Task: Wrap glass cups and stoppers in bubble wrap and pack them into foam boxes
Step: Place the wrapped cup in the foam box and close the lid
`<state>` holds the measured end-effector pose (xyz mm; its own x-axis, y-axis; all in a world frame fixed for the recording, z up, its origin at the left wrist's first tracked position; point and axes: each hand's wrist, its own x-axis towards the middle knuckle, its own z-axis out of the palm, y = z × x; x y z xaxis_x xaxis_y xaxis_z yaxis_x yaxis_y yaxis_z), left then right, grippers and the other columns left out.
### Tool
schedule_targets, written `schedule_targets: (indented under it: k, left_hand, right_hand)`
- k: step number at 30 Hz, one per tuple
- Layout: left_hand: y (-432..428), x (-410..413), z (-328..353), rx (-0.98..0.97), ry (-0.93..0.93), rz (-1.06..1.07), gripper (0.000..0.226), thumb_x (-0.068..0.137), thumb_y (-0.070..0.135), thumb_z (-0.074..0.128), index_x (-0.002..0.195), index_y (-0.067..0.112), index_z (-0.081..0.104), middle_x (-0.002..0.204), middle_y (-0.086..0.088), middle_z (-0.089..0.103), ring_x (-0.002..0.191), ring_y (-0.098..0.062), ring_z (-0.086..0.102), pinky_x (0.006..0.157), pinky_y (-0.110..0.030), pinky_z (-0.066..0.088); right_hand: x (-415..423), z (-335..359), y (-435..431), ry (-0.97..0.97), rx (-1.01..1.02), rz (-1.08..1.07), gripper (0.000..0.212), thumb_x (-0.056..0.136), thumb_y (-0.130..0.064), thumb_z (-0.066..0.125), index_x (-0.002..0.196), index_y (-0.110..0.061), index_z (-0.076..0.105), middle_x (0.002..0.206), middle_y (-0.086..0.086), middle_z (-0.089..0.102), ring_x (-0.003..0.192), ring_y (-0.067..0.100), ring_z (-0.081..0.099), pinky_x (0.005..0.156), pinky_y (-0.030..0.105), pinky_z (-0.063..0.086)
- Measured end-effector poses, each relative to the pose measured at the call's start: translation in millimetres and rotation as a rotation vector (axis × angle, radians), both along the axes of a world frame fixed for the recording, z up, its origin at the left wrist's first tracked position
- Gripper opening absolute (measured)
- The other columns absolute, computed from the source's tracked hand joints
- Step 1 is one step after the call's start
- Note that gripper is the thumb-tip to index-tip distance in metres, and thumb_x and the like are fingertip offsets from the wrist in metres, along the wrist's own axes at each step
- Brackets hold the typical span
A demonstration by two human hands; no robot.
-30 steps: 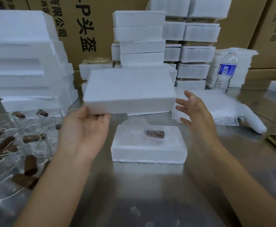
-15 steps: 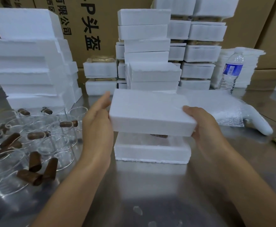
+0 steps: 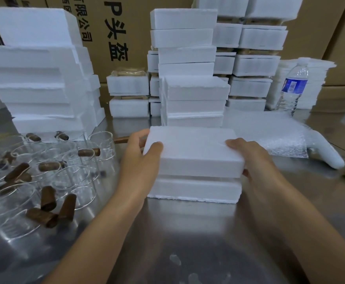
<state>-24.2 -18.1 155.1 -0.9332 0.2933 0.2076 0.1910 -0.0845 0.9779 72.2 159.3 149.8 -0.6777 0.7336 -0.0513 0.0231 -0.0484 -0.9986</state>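
Centrally, a left hand (image 3: 140, 160) and a right hand (image 3: 253, 160) clasp the short ends of a white, grainy foam lid (image 3: 194, 152), thumbs on top, fingers curled round its edges. It rests on a rectangular foam box (image 3: 194, 188) on the brushed metal table (image 3: 188, 242). At nine o'clock, clear round glass cups (image 3: 102, 144) and brown cylindrical stoppers (image 3: 48, 198); at two o'clock, dimpled bubble wrap (image 3: 269, 136).

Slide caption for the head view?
Left hand and right hand hold a lid on a foam box; cups and stoppers at left.
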Motion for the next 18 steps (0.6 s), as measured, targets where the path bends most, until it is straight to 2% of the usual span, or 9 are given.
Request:
schedule_targets:
  k: [4, 6, 8, 10, 12, 15, 18]
  left_hand:
    - [0.0, -7.0, -3.4, -0.033, 0.006, -0.054, 0.038, 0.093, 0.023, 0.056, 0.125, 0.042, 0.051, 0.104, 0.029, 0.051, 0.096, 0.006, 0.052, 0.071, -0.013, 0.040]
    - [0.2, -9.8, -4.5, -0.022, -0.007, -0.076, 0.040, 0.093, 0.024, 0.056, 0.129, 0.041, 0.051, 0.105, 0.030, 0.050, 0.098, 0.005, 0.052, 0.073, -0.014, 0.041]
    - [0.3, -12.7, -5.4, 0.002, -0.050, -0.090, 0.041, 0.093, 0.024, 0.057, 0.130, 0.040, 0.052, 0.103, 0.031, 0.051, 0.096, 0.005, 0.053, 0.072, -0.014, 0.041]
    - [0.1, -16.0, -6.9, -0.002, -0.077, -0.094, 0.041, 0.092, 0.023, 0.058, 0.130, 0.039, 0.053, 0.103, 0.028, 0.052, 0.096, 0.003, 0.053, 0.071, -0.015, 0.040]
    - [0.0, -18.6, -9.0, -0.025, -0.078, -0.094, 0.042, 0.091, 0.025, 0.060, 0.130, 0.038, 0.053, 0.108, 0.022, 0.054, 0.099, 0.000, 0.053, 0.072, -0.016, 0.041]
    - [0.2, -22.0, -11.9, -0.032, -0.074, -0.092, 0.043, 0.088, 0.026, 0.064, 0.129, 0.037, 0.055, 0.119, 0.015, 0.055, 0.106, -0.003, 0.054, 0.078, -0.016, 0.041]
    - [1.3, -23.6, -14.1, -0.049, -0.072, -0.093, 0.043, 0.086, 0.031, 0.066, 0.127, 0.038, 0.057, 0.120, 0.014, 0.056, 0.109, -0.004, 0.054, 0.081, -0.018, 0.041]
  right_hand:
    - [-0.9, 0.2, 0.8, 0.053, -0.030, 0.037, 0.057, 0.054, -0.045, 0.068, 0.106, -0.025, 0.061, 0.108, 0.001, 0.067, 0.092, 0.020, 0.065, 0.080, 0.037, 0.051]
    - [-0.5, 0.6, 0.7, 0.054, -0.020, 0.062, 0.058, 0.057, -0.045, 0.067, 0.111, -0.028, 0.062, 0.110, -0.001, 0.068, 0.097, 0.020, 0.066, 0.083, 0.037, 0.050]
    - [0.6, 1.4, -0.7, 0.055, -0.011, 0.061, 0.045, 0.065, -0.042, 0.070, 0.107, -0.027, 0.065, 0.107, -0.002, 0.070, 0.095, 0.019, 0.066, 0.083, 0.035, 0.050]
    - [1.5, 2.4, -1.5, 0.054, -0.014, 0.055, 0.029, 0.077, -0.036, 0.068, 0.103, -0.024, 0.066, 0.103, -0.002, 0.071, 0.091, 0.017, 0.066, 0.077, 0.030, 0.048]
    - [2.2, 3.2, -1.8, 0.048, -0.014, 0.054, 0.024, 0.081, -0.033, 0.066, 0.102, -0.022, 0.066, 0.102, -0.002, 0.071, 0.088, 0.015, 0.066, 0.076, 0.029, 0.047]
    - [2.7, 2.7, -2.1, 0.029, -0.026, 0.042, 0.028, 0.080, -0.033, 0.066, 0.104, -0.019, 0.064, 0.104, 0.001, 0.069, 0.090, 0.019, 0.065, 0.086, 0.036, 0.050]
    - [3.1, 1.0, -2.7, -0.018, -0.044, 0.015, 0.031, 0.078, -0.034, 0.067, 0.105, -0.018, 0.064, 0.109, 0.006, 0.067, 0.101, 0.026, 0.063, 0.097, 0.045, 0.047]
